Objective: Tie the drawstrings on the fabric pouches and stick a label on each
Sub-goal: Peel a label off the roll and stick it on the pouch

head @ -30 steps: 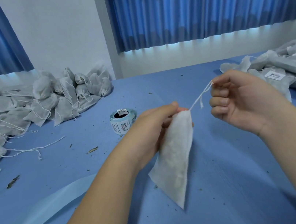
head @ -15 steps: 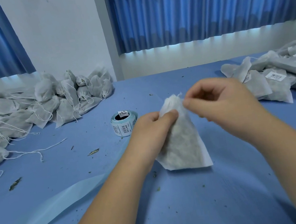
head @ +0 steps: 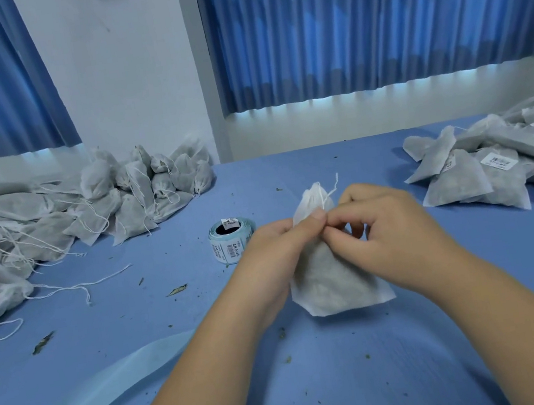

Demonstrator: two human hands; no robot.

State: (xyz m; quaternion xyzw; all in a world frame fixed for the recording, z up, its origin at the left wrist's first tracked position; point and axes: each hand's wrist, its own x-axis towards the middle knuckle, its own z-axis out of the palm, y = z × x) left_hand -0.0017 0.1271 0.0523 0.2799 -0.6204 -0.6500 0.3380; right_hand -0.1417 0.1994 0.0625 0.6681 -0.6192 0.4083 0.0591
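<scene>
Pouch (head: 336,282) is now standing on table (head: 419,353), no longer hanging | left hand (head: 273,256) is pinching its neck | right hand (head: 398,234) is pinching drawstring (head: 334,185), centre frame

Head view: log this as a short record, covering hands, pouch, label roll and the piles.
pouch: upright on table, neck gathered, no label seen
left hand: grips pouch neck
right hand: pinches pouch neck beside left thumb
drawstring: loose end sticks up above hands
label roll: on table, left of pouch
left pile: pouches without visible labels
right pile: pouches, some labelled
</scene>
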